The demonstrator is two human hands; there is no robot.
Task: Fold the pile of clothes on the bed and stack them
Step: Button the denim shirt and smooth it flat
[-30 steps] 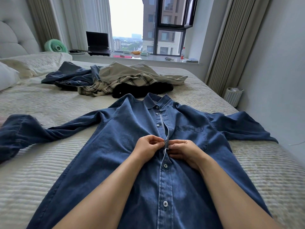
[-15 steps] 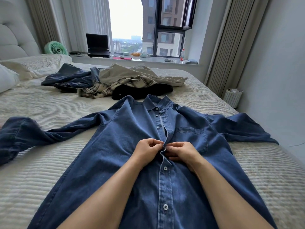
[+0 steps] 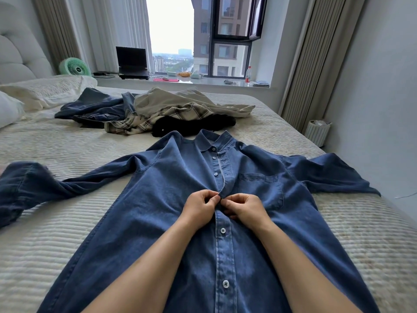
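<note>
Denim shirt (image 3: 176, 199) flat on bed (image 3: 67, 233), front up, collar toward window, sleeves spread to both sides. Left hand (image 3: 199, 208) and right hand (image 3: 244, 207) side by side at mid-placket, each grip narrow, pinching placket edge. Two buttons below hands fastened; placket above hands gaping. Pile of clothes (image 3: 158, 111) unfolded just beyond collar: dark blue, beige, plaid, black pieces. Pillow (image 3: 45, 89) far left.

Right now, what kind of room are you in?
Most likely a bedroom: a bed with a pillow and padded headboard, clothes piled on it, curtains by the window.
</note>
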